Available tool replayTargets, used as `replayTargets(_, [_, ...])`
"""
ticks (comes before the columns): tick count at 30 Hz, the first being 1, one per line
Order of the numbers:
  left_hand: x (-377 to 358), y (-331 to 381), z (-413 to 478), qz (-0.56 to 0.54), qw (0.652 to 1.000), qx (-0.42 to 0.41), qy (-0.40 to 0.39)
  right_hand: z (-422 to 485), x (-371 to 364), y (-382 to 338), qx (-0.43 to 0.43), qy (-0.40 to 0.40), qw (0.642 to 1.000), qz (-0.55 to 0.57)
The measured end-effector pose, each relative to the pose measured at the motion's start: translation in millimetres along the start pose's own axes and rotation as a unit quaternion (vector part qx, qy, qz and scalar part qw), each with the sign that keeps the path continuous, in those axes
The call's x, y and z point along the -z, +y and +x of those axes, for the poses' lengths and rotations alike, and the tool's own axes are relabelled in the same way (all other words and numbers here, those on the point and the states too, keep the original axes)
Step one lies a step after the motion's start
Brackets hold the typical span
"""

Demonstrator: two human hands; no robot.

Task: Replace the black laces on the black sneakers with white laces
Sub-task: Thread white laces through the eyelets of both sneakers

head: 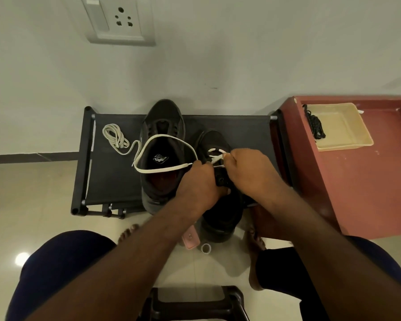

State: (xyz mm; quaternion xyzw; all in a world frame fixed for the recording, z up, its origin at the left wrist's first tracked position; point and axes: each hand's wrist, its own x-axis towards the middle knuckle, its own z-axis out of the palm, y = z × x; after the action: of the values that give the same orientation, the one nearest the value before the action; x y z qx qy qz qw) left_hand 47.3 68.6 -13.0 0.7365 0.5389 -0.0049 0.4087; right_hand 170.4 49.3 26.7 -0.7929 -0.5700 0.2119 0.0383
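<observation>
Two black sneakers stand on a low black rack [107, 172]. The left sneaker [162, 126] has no laces in it. The right sneaker [215, 140] has a white lace [214, 151] crossing its lower eyelets. My left hand [197, 181] pinches one strand of that lace, which loops wide over the left sneaker's opening. Just above the right sneaker's tongue, my right hand [248, 170] pinches the other lace end. A second white lace [116, 136] lies coiled on the rack at the left. Black laces [315, 122] lie bundled in a beige tray [347, 133].
The tray sits on a red-brown table [368, 186] to the right of the rack. A pink phone [190, 238] and a small white ring [205, 247] lie on the tiled floor between my bare feet. A black stool [195, 302] is below me. The wall stands behind the rack.
</observation>
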Motion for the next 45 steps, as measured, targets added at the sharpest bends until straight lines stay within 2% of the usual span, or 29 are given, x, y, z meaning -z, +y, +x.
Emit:
replayTargets(3, [0, 0, 1, -0.002, 1.0, 0.009, -0.001, 0, 4, 5, 0.027, 0.074, 0.98, 0.182])
replayTargets(5, [0, 1, 0, -0.006, 1.0, 0.011, -0.004, -4, 5, 3, 0.016, 0.072, 0.948, 0.31])
replayTargets(7, [0, 1, 0, -0.002, 1.0, 0.01, -0.001, -6, 5, -3, -0.013, 0.027, 0.885, 0.464])
replayTargets(11, [2, 4, -2, -0.003, 1.0, 0.01, 0.002, -8, 13, -15, -0.098, -0.019, 0.699, 0.709])
replayTargets(12, [3, 5, -3, -0.003, 1.0, 0.008, 0.003, -9, 15, -18, -0.121, -0.025, 0.665, 0.736])
replayTargets(14, [3, 5, -4, -0.007, 1.0, 0.004, 0.003, -12, 17, -19, -0.14, -0.034, 0.645, 0.751])
replayTargets(20, [0, 4, -4, -0.003, 1.0, 0.012, -0.001, -23, 18, -15, -0.15, -0.041, 0.648, 0.745])
replayTargets(22, [0, 5, -6, 0.021, 1.0, 0.011, -0.006, -24, 18, -13, -0.139, -0.035, 0.664, 0.734])
replayTargets(24, [1, 7, -7, 0.042, 0.999, 0.012, -0.005, -25, 17, -7, -0.118, -0.012, 0.715, 0.689])
replayTargets(28, [7, 10, -10, 0.049, 0.999, 0.007, 0.001, -28, 19, 13, -0.038, 0.082, 0.879, 0.469])
replayTargets(31, [17, 9, -11, -0.009, 1.0, -0.007, -0.025, -29, 16, 33, -0.029, 0.092, 0.935, 0.341])
replayTargets(33, [23, 11, -13, -0.076, 0.996, -0.032, -0.015, -32, 11, 41, -0.04, 0.069, 0.951, 0.3])
replayTargets(35, [25, 14, -14, -0.088, 0.994, -0.063, 0.029, -36, 7, 41, -0.038, 0.072, 0.955, 0.284])
replayTargets(38, [21, 13, -9, 0.02, 0.994, -0.088, 0.061, -40, 2, 40, -0.023, 0.077, 0.944, 0.319])
replayTargets(42, [13, 8, -1, 0.17, 0.984, -0.045, 0.021, -35, -4, 40, -0.02, 0.066, 0.944, 0.324])
replayTargets(45, [14, 17, 1, 0.173, 0.983, -0.014, 0.064, -29, -6, 43, -0.02, 0.046, 0.965, 0.259])
